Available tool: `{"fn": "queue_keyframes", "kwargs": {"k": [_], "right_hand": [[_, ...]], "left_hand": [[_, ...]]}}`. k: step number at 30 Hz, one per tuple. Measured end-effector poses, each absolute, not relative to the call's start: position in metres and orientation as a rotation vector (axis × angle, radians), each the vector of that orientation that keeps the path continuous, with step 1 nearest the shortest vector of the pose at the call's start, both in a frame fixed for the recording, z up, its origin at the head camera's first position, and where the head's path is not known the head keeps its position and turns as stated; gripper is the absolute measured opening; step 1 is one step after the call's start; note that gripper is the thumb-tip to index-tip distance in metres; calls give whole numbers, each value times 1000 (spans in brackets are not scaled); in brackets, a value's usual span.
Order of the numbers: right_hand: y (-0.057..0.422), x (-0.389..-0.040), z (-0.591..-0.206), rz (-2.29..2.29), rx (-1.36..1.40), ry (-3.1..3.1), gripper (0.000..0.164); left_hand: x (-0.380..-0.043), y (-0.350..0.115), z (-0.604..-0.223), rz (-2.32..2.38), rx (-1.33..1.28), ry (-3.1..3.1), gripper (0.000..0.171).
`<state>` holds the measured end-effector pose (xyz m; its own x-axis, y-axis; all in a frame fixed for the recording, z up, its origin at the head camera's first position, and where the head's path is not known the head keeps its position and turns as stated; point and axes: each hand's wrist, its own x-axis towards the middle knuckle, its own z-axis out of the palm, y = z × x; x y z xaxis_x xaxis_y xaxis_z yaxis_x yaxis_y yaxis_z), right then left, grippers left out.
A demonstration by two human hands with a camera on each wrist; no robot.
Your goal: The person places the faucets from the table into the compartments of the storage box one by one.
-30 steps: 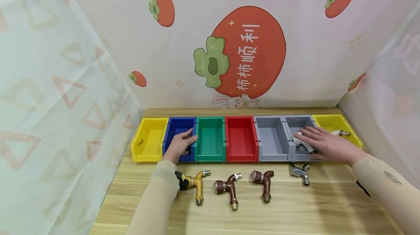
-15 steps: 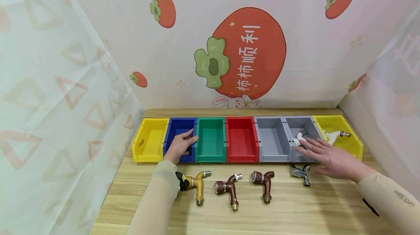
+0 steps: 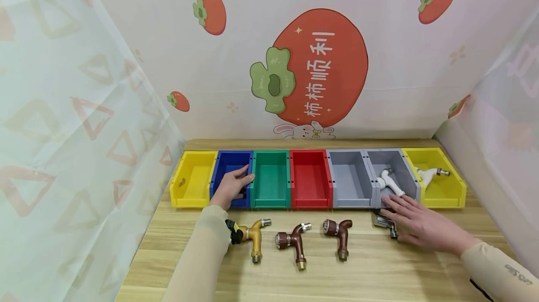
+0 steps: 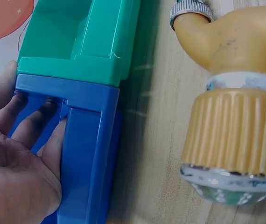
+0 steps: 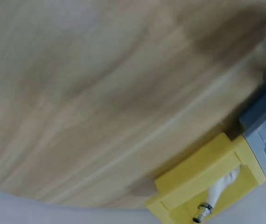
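Observation:
My left hand [image 3: 231,187] reaches into the blue bin [image 4: 84,163], pinching the wall beside the green bin [image 4: 67,70] between thumb and fingers. The bin's floor is mostly covered by that hand. Over a chrome faucet [image 3: 382,221] on the table hovers my right hand [image 3: 425,222], fingers extended and slightly spread; it partly hides the faucet, and contact cannot be told. Just beyond those fingertips, a white faucet [image 3: 391,183] lies in the right grey bin [image 3: 407,171]. Another white faucet [image 3: 427,176] lies in the right yellow bin [image 3: 448,189].
On the table [image 3: 337,285] lie a yellow faucet [image 3: 254,236] with a black part near my left sleeve, a brown faucet [image 3: 297,243] and a second brown faucet [image 3: 342,239]. The bin row also has a left yellow bin [image 3: 193,178], a red bin [image 3: 309,175] and a left grey bin [image 3: 348,175].
My right hand has drawn back from above the right grey bin toward the chrome faucet, uncovering the white faucet in that bin. The left hand has stayed at the blue bin.

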<state>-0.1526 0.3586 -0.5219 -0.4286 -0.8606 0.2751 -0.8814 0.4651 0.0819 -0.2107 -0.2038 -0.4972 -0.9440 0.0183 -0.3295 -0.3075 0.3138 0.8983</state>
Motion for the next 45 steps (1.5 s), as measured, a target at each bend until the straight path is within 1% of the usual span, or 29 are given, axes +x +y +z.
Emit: {"fn": "queue_keyframes", "kwargs": {"k": [14,23,26,36,45], "right_hand": [[349,-135,-533,99,1471,-2417,64],[341,-135,-534,157,1554,-2289,48],[338,-134,-533,144,1568,-2271,45],[331,-141,-537,166,1558,-2244,43],[326,-144,-532,198,1567,-2321,51]], "left_hand": [[-217,-208,-493,1661,-298,2223,63],[-219,-213,-485,1634,-319,2209,61],[-220,-211,-483,1619,-328,2223,59],[-219,-208,-484,1621,-348,2225,59],[-218,-208,-486,1634,-348,2222,58]]}}
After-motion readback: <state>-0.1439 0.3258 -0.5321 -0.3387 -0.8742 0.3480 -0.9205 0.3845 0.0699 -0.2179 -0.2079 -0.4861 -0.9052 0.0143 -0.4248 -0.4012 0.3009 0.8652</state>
